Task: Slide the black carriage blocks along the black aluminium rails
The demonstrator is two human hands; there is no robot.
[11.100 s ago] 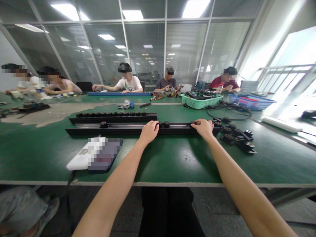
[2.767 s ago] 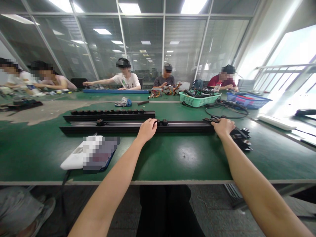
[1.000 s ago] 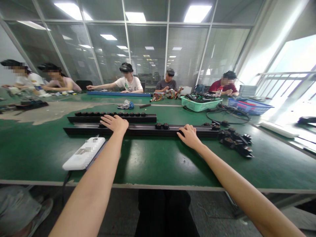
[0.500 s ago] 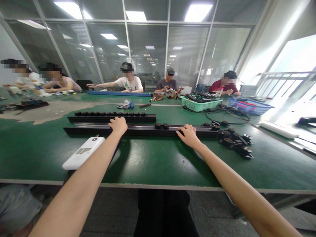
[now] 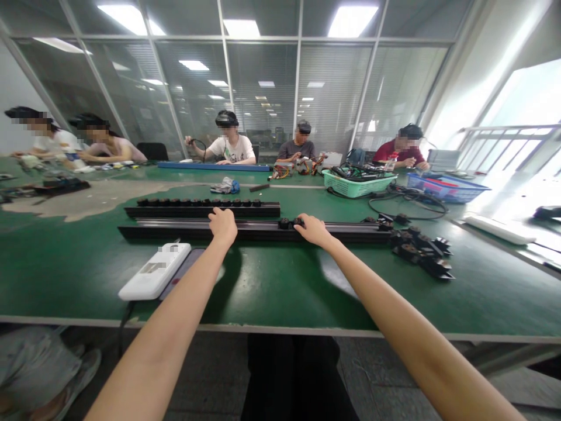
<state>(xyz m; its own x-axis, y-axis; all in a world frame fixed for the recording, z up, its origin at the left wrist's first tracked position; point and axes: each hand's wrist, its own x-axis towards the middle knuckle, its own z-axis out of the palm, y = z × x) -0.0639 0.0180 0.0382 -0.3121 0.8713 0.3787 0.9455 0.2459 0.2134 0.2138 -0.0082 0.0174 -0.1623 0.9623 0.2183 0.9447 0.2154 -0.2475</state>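
My left hand (image 5: 223,227) sits on a long black metal rail (image 5: 175,232), its fingers curled over the rail. My right hand (image 5: 313,230) is curled over the same rail, just right of two black knobbed blocks (image 5: 289,223), with the fingertips almost touching them. Behind lies a second black rail (image 5: 201,211) with a row of several black knobs along it. Nearer the table edge, a white flat device (image 5: 154,279) lies on a dark tablet-like slab (image 5: 184,270), below my left forearm.
A heap of black finned parts (image 5: 421,254) lies on the green bench right of the rail. Farther off are a green basket of cables (image 5: 357,185), a blue basket (image 5: 445,191), loose black cable and a folded cloth (image 5: 224,186). Several people work along the far side.
My right hand has slid left along the rail toward the black blocks. My left hand has moved a little right and now curls over the rail instead of lying flat across it.
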